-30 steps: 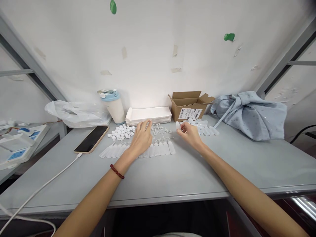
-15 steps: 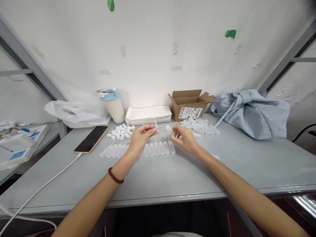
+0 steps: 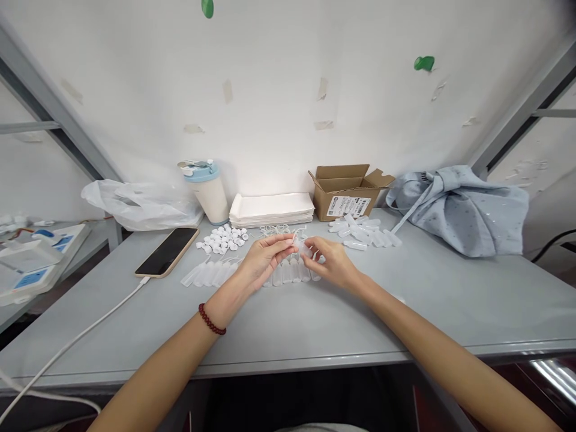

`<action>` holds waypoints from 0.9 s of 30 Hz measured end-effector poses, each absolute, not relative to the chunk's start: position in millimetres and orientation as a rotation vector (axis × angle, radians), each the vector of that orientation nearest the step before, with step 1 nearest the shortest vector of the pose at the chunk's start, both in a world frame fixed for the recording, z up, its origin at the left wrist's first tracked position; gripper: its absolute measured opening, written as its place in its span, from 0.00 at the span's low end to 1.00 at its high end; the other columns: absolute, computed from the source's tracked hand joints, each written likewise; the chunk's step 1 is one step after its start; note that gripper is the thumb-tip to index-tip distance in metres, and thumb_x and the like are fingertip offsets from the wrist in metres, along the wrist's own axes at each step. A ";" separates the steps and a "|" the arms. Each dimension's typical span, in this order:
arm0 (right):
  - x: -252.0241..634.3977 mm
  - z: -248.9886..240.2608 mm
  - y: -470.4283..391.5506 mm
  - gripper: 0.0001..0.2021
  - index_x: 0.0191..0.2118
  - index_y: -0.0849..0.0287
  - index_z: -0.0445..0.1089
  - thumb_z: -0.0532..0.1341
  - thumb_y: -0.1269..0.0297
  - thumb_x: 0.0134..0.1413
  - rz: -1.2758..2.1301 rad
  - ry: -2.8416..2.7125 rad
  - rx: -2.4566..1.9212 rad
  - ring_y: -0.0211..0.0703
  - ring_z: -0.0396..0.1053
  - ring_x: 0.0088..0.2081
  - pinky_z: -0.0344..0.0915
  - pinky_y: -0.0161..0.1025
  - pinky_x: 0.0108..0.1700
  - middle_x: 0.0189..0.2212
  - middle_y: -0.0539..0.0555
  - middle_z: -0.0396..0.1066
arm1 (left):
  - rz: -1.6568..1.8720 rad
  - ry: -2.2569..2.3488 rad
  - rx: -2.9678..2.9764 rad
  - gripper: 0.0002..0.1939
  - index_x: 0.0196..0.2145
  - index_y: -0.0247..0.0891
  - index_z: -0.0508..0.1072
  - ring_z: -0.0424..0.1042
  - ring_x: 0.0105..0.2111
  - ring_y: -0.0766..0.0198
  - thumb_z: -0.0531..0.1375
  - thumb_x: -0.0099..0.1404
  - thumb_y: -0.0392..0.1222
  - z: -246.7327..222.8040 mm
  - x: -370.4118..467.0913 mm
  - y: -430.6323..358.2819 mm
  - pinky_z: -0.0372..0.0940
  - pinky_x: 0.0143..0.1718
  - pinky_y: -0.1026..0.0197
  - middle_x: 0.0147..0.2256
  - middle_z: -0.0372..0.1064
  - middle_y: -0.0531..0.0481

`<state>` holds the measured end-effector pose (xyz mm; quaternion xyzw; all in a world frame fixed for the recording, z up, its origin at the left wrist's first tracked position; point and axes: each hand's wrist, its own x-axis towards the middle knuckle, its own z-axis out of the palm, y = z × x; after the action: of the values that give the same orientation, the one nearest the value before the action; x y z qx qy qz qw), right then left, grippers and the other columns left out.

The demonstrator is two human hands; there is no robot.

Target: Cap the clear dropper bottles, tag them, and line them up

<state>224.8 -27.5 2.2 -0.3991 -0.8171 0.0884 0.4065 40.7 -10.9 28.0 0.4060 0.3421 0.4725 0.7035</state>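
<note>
Above the middle of the desk, my left hand pinches a thin white cord between thumb and fingertips. My right hand has its fingers closed on a small translucent plastic tube, held tilted right beside the cord. Whether cord and tube touch is too small to tell. Below both hands lies a row of similar tubes with white cords at their upper ends; my left hand hides part of it. More white cords lie behind the hands. A heap of small white caps sits to the left.
Loose tubes lie before an open cardboard box. A stack of white paper, a tumbler and a plastic bag stand along the wall. A phone on a cable lies left, a blue cloth bag right.
My right hand has brought the tube left and slightly down, to my left fingertips. My left hand has shifted a little right with the cord.
</note>
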 end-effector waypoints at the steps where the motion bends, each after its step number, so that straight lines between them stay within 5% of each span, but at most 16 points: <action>1: 224.6 2.4 -27.6 0.04 0.36 0.58 0.61 0.56 0.65 0.55 0.216 -2.062 -1.006 0.35 0.64 0.25 0.63 0.34 0.28 0.28 0.52 0.67 | 1.049 0.765 0.917 0.07 0.32 0.31 0.79 0.75 0.32 0.68 0.66 0.52 0.32 28.0 41.0 -11.4 0.70 0.43 0.66 0.34 0.75 0.48; 15: 220.7 7.7 -32.7 0.03 0.33 0.58 0.61 0.57 0.65 0.54 0.300 -2.010 -1.040 0.34 0.63 0.23 0.61 0.33 0.26 0.25 0.49 0.65 | 1.139 0.986 1.344 0.15 0.36 0.35 0.78 0.72 0.30 0.65 0.68 0.51 0.45 30.1 47.5 -20.2 0.69 0.39 0.59 0.36 0.76 0.48; 27: 217.9 6.6 -38.5 0.22 0.55 0.55 0.57 0.58 0.62 0.55 0.368 -1.963 -1.018 0.34 0.64 0.21 0.65 0.33 0.26 0.29 0.50 0.68 | 1.089 0.950 1.480 0.15 0.40 0.38 0.77 0.72 0.37 0.59 0.64 0.54 0.44 32.9 45.5 -20.9 0.67 0.37 0.60 0.44 0.74 0.46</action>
<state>217.9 -38.5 6.6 -0.4091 -0.7884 0.1476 0.4350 45.5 -20.9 32.9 0.6150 0.3947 0.4525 0.5111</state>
